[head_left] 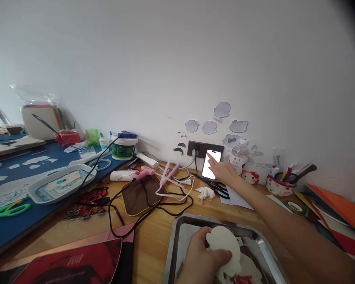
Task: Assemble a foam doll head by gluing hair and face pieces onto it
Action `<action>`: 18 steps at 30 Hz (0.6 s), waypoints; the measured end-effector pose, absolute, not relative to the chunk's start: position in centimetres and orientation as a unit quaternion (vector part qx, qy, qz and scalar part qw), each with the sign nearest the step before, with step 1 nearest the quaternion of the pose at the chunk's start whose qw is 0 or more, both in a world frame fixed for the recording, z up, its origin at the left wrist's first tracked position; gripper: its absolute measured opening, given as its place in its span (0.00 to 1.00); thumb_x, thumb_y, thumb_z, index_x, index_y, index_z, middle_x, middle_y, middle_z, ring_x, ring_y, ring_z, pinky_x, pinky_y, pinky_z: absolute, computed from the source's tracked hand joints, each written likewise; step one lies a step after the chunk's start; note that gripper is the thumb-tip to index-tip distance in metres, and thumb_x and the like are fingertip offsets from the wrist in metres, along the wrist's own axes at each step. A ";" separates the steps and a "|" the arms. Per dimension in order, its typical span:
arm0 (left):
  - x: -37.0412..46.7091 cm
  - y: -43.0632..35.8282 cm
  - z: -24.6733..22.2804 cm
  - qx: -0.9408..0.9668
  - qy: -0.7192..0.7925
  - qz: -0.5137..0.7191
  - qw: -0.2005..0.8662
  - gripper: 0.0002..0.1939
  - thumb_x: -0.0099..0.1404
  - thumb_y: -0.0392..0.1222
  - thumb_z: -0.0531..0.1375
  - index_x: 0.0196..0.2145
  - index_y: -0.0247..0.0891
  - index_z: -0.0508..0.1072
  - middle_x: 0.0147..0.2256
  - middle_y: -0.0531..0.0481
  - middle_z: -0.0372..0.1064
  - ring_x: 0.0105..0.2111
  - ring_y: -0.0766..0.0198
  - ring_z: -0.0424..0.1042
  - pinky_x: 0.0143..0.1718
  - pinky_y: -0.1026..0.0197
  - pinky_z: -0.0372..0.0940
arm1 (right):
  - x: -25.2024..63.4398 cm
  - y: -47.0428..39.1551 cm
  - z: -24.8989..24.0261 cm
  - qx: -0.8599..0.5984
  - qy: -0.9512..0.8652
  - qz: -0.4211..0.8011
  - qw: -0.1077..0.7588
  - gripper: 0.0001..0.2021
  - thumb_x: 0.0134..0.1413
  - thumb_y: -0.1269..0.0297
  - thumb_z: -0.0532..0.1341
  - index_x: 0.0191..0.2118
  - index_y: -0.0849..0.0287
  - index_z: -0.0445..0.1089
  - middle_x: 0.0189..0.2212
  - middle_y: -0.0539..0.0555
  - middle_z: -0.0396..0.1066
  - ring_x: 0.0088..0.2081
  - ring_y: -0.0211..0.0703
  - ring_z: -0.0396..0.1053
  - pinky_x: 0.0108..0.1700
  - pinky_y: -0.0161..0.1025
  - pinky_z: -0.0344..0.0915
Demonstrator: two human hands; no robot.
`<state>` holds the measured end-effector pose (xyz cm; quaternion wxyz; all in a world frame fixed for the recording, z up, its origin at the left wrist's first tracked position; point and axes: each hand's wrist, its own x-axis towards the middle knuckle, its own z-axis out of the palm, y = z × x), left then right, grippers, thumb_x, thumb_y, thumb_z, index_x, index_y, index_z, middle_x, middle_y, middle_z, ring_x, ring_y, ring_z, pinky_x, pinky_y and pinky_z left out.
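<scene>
A: Where to look first?
B: At the pale cut-out point(221, 244), held above the metal tray point(270, 252). Cream-white, flat, plain, round-edged, with a small lobe on the left.
A: And the grip?
B: In the left hand point(199, 252), pinching the cut-out, thumb across its front. In the right hand point(223, 171), reaching to the phone point(206, 169), index finger at the bright screen; cannot tell whether spread or pressed together.
A: Below?
B: In the tray, partly covered, a second pale shape point(251, 268) with red on it.
A: Farther out?
B: On the wooden bench point(148, 252), crumpled tissue point(205, 193) near the phone; leftward, pink glue guns point(146, 172). On the wall point(154, 79), paper shapes point(209, 127).
</scene>
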<state>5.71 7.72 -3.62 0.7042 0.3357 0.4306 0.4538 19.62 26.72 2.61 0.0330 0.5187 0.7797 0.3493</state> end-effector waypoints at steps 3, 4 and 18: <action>5.8 7.7 -3.5 0.333 0.427 0.452 0.709 0.21 0.34 0.38 0.63 0.29 0.34 0.62 0.23 0.51 0.64 0.21 0.68 0.63 0.23 0.65 0.57 | 19.3 27.1 2.8 0.519 0.776 0.357 0.033 0.20 0.60 0.63 0.37 0.47 0.67 0.58 0.60 0.71 0.32 0.29 0.47 0.71 0.22 0.41 0.62; 5.8 7.7 -3.5 0.332 0.426 0.452 0.710 0.21 0.33 0.37 0.62 0.29 0.34 0.62 0.23 0.51 0.64 0.20 0.68 0.62 0.22 0.65 0.57 | 19.3 27.2 2.8 0.518 0.776 0.359 0.035 0.19 0.59 0.64 0.37 0.47 0.67 0.58 0.60 0.71 0.32 0.29 0.47 0.71 0.22 0.41 0.62; 6.0 7.5 -3.6 0.330 0.432 0.441 0.714 0.24 0.34 0.37 0.65 0.32 0.33 0.63 0.24 0.51 0.64 0.21 0.68 0.64 0.22 0.66 0.58 | 20.5 24.5 0.8 0.420 0.825 0.369 0.080 0.14 0.53 0.74 0.44 0.42 0.63 0.62 0.59 0.64 0.41 0.25 0.40 0.69 0.20 0.35 0.59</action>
